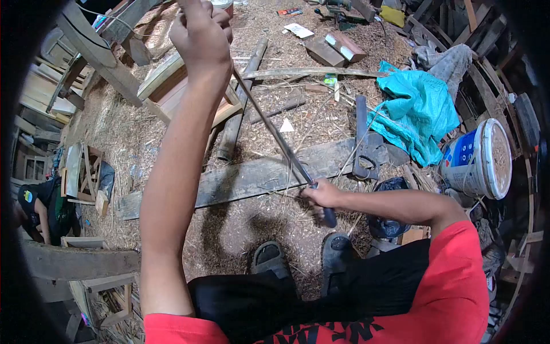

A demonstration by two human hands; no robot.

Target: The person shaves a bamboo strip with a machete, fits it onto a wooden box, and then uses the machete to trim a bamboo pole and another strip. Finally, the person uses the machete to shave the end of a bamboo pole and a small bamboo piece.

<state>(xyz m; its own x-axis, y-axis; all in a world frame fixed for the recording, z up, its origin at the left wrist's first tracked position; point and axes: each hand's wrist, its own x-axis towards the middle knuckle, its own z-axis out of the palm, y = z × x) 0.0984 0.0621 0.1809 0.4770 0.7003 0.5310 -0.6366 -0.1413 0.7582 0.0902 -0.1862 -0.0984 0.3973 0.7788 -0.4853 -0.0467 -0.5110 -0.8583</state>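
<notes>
My right hand (322, 194) is closed around the dark handle of a long, narrow blade (266, 121). The blade slants up and to the left, and its far end passes behind my left wrist. Raised at the top, my left hand (200, 33) is curled into a grip; what lies in its fingers is hidden. Beneath the blade, a long weathered plank (240, 179) lies across the ground. A handsaw (361, 135) with a dark looped handle rests over the plank, right of my right hand.
Wood shavings cover the ground around my sandals (269, 258). To the right are a crumpled teal sack (418, 109) and a tilted bucket (470, 160). A wooden frame (166, 80) stands beyond my left forearm. Another person (40, 209) bends at the far left among wooden pieces.
</notes>
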